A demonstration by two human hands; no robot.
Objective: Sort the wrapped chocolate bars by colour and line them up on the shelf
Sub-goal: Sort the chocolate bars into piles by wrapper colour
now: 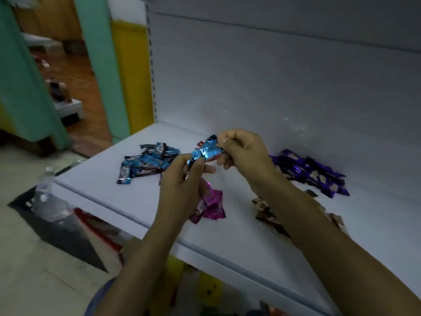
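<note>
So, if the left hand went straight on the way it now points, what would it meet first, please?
Probably the right hand, which pinches the far end of the same blue bar that the left hand holds; past it, the shelf's back panel. Depth is hard to judge.

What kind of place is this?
Likely a small shop, or a mock-up of one. There is a white retail shelf with a slotted upright beside its back panel. On it lie a blue pile and a purple pile of wrapped chocolate bars.
</note>
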